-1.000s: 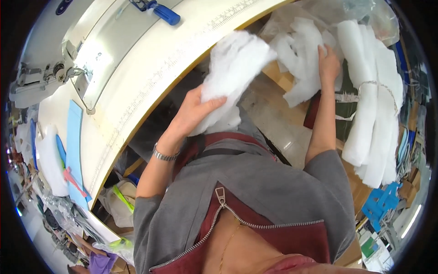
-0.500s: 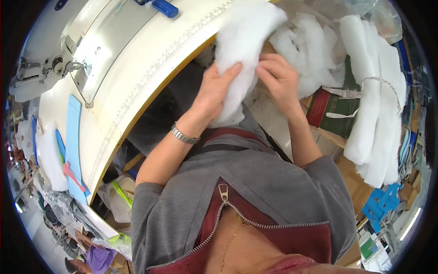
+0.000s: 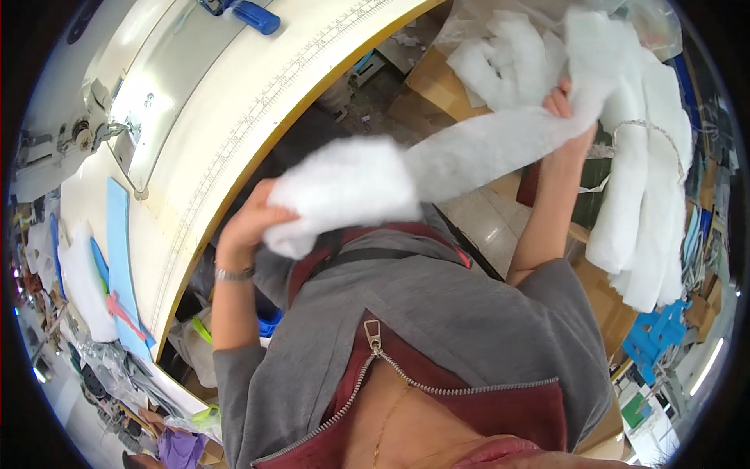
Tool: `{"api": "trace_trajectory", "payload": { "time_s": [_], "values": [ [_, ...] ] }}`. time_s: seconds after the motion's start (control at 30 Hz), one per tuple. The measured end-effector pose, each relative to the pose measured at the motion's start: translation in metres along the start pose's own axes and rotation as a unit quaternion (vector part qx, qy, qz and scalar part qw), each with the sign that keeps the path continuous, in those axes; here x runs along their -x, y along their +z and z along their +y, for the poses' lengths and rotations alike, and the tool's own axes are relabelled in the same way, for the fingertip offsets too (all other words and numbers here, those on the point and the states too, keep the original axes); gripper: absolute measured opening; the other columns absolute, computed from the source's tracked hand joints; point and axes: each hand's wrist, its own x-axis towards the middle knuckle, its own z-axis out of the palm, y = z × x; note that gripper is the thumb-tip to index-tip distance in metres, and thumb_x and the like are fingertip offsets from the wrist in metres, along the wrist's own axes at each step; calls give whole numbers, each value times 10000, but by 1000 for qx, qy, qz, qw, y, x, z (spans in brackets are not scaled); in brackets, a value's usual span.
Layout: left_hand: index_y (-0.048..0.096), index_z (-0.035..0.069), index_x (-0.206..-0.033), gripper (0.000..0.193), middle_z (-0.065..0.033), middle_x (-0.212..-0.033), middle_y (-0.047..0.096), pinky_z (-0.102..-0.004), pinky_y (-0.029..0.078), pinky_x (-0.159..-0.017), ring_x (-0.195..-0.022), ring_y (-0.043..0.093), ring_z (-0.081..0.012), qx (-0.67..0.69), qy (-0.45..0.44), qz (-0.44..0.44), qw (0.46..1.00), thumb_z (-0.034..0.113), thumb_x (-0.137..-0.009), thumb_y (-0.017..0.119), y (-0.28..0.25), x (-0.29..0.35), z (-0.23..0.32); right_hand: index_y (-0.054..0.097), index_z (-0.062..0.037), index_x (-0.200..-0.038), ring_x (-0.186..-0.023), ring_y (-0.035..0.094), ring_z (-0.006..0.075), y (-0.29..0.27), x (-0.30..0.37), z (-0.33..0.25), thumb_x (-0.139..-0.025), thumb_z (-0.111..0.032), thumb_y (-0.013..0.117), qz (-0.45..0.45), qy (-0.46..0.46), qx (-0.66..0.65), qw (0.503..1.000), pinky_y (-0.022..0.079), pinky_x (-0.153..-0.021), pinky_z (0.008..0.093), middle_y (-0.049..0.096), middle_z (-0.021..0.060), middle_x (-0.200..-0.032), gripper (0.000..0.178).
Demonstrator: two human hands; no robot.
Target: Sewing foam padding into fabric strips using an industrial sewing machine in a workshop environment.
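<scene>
A long strip of white batting (image 3: 488, 152) stretches between my two hands above my lap. My left hand (image 3: 254, 219), with a metal watch at its wrist, grips the thick, folded end near the table edge. Off to the right, my raised right hand (image 3: 572, 129) is closed around the other part of the strip, with some fingers hidden behind the fluff. Beyond that hand, the strip's upper end overlaps other white batting, so its border is hard to make out.
A tied bundle of white batting (image 3: 625, 203) lies at the right, with loose batting pieces (image 3: 508, 66) on a cardboard box. On the left are a sewing machine (image 3: 70, 141), a white table with a ruler edge (image 3: 258, 102), and a blue strip (image 3: 119, 250). A blue stool (image 3: 656, 336) stands at lower right.
My hands have spread widely apart, left hand down and leftward, right hand out to the right. The batting that hung between them as a bunched piece is now drawn out into a strip.
</scene>
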Motion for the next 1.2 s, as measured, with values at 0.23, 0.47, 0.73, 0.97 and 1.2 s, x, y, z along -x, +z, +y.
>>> {"api": "trace_trajectory", "payload": {
  "time_s": [0.23,0.47,0.73,0.97,1.2],
  "values": [
    [549,-35,-1058,370,-79,-941,611,-257,444,-771,-851,549,-123,-275,-63,92,955,221,-794,592,17,12,28,620,-20,-849,-615,573,154,50,-19,-22,-836,-203,566,128,-426,708,549,456,-578,260,625,63,-720,191],
    [517,-40,-1109,432,-86,-1027,581,-260,424,-805,-914,536,-143,-42,65,180,981,259,-811,611,51,-15,20,619,-122,-1025,-880,607,297,-71,-82,13,-858,-283,486,81,-141,930,331,472,-731,387,611,135,-1010,267],
    [482,-18,-1163,487,-68,-1046,567,-265,446,-781,-903,536,-124,185,39,86,978,320,-836,608,87,-74,28,612,-105,-1064,-937,577,313,-60,-62,-1,-875,-337,436,188,-80,898,389,446,-794,396,611,142,-1010,347],
    [441,-42,-1181,498,-125,-982,584,-299,485,-748,-870,583,-169,243,48,100,964,376,-911,463,105,-109,39,650,-70,-914,-774,597,223,5,-13,19,-786,-189,619,80,-253,767,585,459,-702,311,631,102,-865,177],
    [480,-12,-1144,392,-75,-1029,575,-262,469,-738,-882,551,-120,283,87,127,947,299,-907,503,117,-112,40,631,-46,-819,-706,549,133,84,54,105,-734,-84,667,-187,-132,613,756,432,-650,239,594,45,-762,100]
  ]
}}
